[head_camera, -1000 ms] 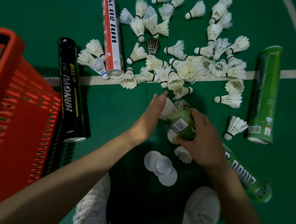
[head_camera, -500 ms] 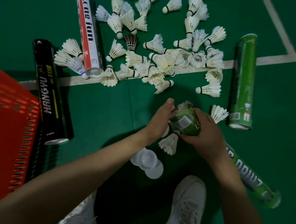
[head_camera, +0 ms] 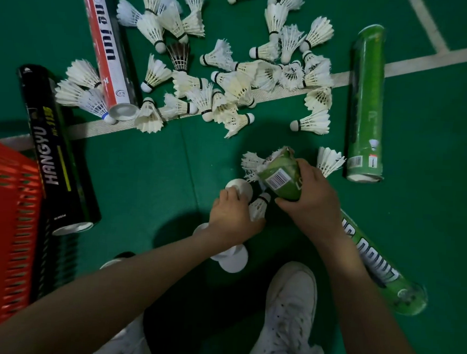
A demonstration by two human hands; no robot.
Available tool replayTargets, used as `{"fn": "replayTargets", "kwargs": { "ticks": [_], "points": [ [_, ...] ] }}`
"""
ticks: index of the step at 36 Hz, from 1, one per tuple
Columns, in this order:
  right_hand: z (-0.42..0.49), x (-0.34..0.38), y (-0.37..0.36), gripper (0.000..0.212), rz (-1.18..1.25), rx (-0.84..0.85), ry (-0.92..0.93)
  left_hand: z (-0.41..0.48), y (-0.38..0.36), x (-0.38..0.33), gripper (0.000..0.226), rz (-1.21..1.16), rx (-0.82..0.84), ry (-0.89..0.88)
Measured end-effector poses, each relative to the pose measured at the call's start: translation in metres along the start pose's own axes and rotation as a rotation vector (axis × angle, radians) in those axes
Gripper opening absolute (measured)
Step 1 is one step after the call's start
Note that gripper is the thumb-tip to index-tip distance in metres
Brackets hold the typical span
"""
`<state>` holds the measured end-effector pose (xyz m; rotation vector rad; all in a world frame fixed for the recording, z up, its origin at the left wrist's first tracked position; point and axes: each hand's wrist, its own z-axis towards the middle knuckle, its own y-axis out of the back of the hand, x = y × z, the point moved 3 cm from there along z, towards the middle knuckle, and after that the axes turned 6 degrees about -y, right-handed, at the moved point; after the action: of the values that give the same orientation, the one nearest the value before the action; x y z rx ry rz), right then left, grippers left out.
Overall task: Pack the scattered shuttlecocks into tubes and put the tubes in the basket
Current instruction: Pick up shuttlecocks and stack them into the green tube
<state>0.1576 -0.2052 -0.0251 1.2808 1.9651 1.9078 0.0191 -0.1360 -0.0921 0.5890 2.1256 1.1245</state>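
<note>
Right hand (head_camera: 316,208) grips green tube (head_camera: 282,179) near its mouth; left hand (head_camera: 231,220) curls round a shuttlecock (head_camera: 260,204). Feed it cork-first, in line with the mouth, feathers uncrushed

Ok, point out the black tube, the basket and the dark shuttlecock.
black tube (head_camera: 54,155): head view, on its lettered side.
basket (head_camera: 7,208): head view, on its slotted red wall.
dark shuttlecock (head_camera: 179,57): head view, on its feathers.

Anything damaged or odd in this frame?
Yes. The green tube gripped by the right hand has a torn, ragged mouth with feathers poking out. One dark-feathered shuttlecock lies among the white ones.
</note>
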Motion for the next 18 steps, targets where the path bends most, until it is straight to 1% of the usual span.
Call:
{"fn": "replayTargets", "kwargs": {
  "ticks": [4, 6, 8, 10, 12, 14, 15, 18],
  "points": [
    [0.000, 0.000, 0.000, 0.082, -0.007, 0.000, 0.003, -0.004, -0.001, 0.006, 0.060, 0.003, 0.027, -0.027],
    [0.000, 0.000, 0.000, 0.082, -0.015, 0.001, -0.004, -0.011, -0.003, 0.010, 0.059, 0.028, -0.004, -0.047],
    [0.000, 0.001, 0.001, 0.081, -0.019, 0.009, -0.010, -0.018, -0.010, 0.012, 0.059, 0.054, -0.058, -0.113],
    [-0.001, 0.003, 0.000, 0.081, -0.022, 0.022, -0.008, -0.021, -0.014, 0.014, 0.062, 0.040, -0.053, -0.151],
    [-0.001, 0.004, -0.001, 0.082, -0.029, 0.035, -0.015, -0.021, -0.011, 0.016, 0.060, -0.051, -0.022, -0.120],
    [-0.002, 0.006, -0.002, 0.083, -0.033, 0.052, -0.020, -0.018, -0.001, 0.024, 0.051, -0.232, -0.005, -0.045],
    [-0.002, 0.007, -0.004, 0.083, -0.037, 0.060, -0.019, -0.017, 0.006, 0.028, 0.047, -0.328, -0.027, -0.009],
    [-0.003, 0.010, -0.007, 0.084, -0.053, 0.092, -0.002, -0.014, 0.031, 0.047, 0.039, -0.525, -0.187, 0.042]
  ]
}}
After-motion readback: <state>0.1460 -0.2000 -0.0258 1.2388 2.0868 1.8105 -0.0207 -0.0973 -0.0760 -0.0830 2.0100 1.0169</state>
